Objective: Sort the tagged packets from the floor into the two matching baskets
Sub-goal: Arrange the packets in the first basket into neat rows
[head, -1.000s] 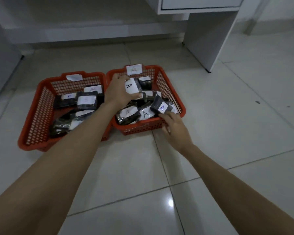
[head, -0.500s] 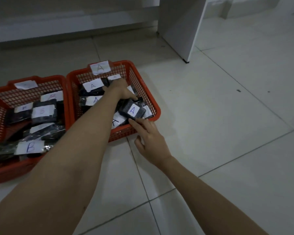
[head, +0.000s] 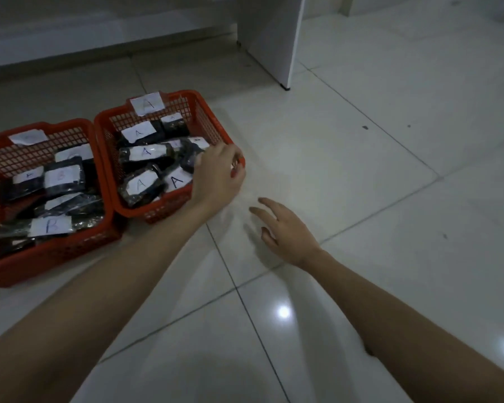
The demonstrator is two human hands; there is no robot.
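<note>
The right hand (head: 288, 232) hovers over the tiled floor (head: 361, 175), fingers loosely spread, holding nothing. Further off, the left hand (head: 217, 174) curls over the near right corner of the A basket (head: 213, 120); whether it holds anything is unclear. Its A packets (head: 141, 184) lie flat, long axes mostly slanting left-right. The B basket (head: 41, 254) sits touching its left side.

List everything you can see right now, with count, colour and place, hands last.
basket A: one, red, on the floor, right of the other, paper tag A on its far rim.
basket B: one, red, on the floor at left, touching basket A; the tag on its far rim is unreadable.
A packets: about seven, dark with white tags, in basket A.
B packets: several, dark with white tags, in basket B.
cabinet panel: one, white, standing behind the baskets.
floor: pale glossy tiles.
left hand: over basket A's near right corner, fingers bent.
right hand: above bare floor, fingers relaxed, empty.
</note>
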